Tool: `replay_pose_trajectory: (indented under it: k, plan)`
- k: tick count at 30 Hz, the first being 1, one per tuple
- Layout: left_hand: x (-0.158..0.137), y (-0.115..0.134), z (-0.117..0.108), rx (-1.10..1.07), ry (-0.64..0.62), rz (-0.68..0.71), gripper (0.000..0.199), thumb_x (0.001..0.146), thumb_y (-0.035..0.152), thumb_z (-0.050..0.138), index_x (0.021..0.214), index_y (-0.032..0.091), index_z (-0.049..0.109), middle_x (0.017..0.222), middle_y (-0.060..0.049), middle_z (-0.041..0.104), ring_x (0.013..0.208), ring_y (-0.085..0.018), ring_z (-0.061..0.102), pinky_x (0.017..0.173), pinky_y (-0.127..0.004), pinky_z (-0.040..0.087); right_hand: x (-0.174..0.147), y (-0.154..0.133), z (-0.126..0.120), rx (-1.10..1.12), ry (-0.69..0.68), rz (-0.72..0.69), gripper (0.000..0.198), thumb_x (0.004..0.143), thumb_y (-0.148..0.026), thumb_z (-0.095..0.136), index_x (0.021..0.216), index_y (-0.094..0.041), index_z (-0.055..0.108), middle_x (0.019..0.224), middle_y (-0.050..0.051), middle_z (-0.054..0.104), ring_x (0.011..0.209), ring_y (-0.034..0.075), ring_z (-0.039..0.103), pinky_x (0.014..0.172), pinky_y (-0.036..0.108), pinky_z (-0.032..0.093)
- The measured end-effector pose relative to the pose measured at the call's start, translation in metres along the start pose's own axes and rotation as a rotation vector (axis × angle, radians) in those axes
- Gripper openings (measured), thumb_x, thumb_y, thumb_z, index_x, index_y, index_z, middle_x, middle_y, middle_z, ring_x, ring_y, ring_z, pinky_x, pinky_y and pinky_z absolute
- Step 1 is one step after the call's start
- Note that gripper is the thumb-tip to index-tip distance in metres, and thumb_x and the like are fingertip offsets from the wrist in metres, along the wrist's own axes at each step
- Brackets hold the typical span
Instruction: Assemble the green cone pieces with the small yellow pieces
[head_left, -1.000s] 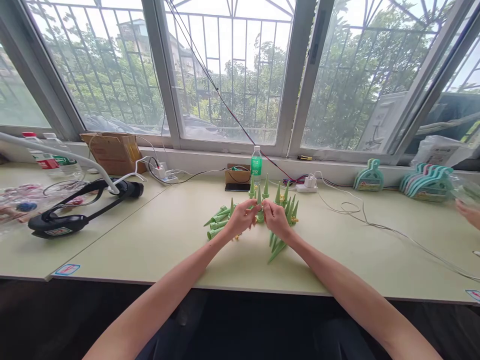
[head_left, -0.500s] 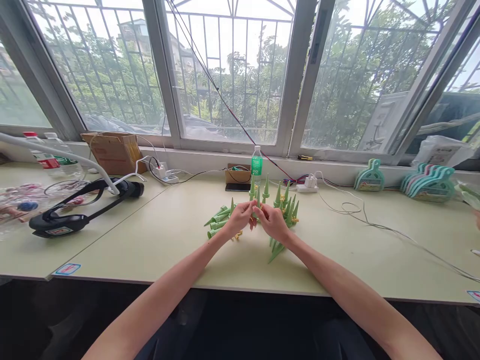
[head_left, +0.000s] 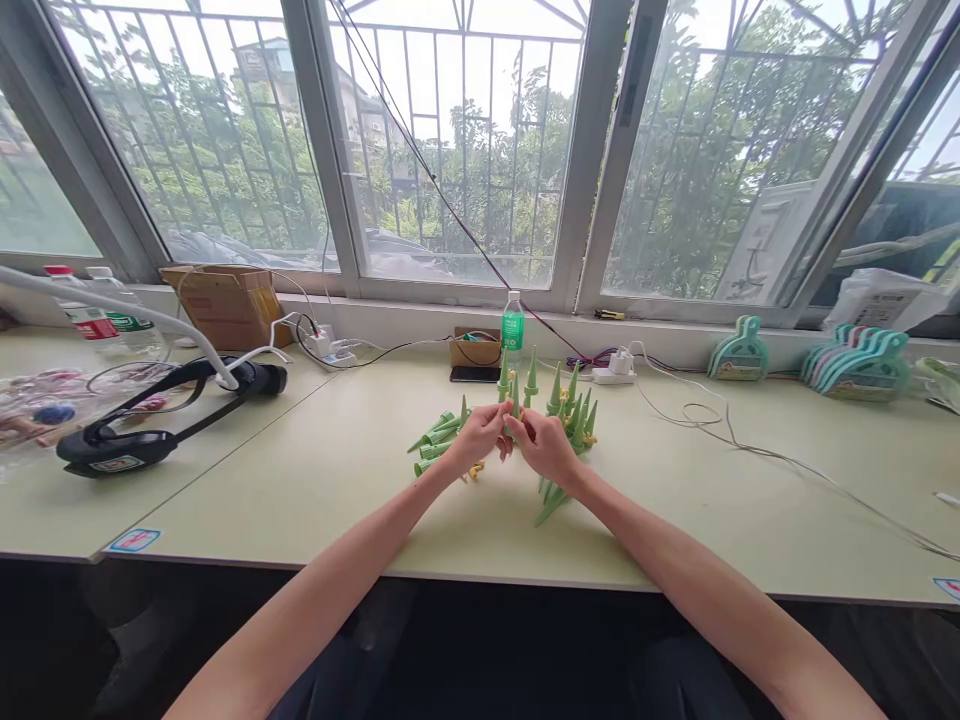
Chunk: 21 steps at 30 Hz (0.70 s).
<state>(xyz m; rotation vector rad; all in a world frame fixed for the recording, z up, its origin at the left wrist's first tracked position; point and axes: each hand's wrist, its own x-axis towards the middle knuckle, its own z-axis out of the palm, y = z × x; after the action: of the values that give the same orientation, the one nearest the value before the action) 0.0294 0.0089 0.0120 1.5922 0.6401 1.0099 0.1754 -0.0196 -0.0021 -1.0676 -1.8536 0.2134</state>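
Note:
My left hand [head_left: 481,432] and my right hand [head_left: 547,442] meet above the table, fingers closed in a pinch around a green cone-shaped spike [head_left: 515,393] that points upward. Its lower part is hidden by the fingers. Left of my hands, several green spikes [head_left: 435,450] lie on their sides. Small yellow pieces [head_left: 475,470] rest on the table beside my left wrist. To the right stand several more green spikes [head_left: 576,418], some with yellow pieces on them. Other spikes [head_left: 553,505] lie partly beneath my right forearm.
Behind the spikes are a bottle with a green label [head_left: 513,325], a small open carton [head_left: 475,350] and a dark phone [head_left: 474,374]. A black headset [head_left: 172,415] lies at left. Cables [head_left: 720,430] cross the right side, near stacked turquoise items [head_left: 855,365].
My hands stay almost in place, with the spike still between the fingers. Part of another person's hand at the right edge has gone out of view.

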Motion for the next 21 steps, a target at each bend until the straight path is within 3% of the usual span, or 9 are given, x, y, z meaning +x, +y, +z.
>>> replay_pose_trajectory:
  k: [21]
  plan:
    - [-0.0028,0.0024,-0.0004,0.01,-0.038,-0.019,0.052,0.082,0.062,0.055,0.069,0.012,0.055,0.058,-0.002,0.057,0.045,-0.01,0.055,0.04,-0.022,0.047,0.0001,-0.002,0.0016,-0.209,-0.093,0.001,0.04,0.097,-0.047,0.038,0.069,-0.02,0.046,0.054,0.0,0.055,0.047,0.012,0.048,0.051,0.023,0.028]
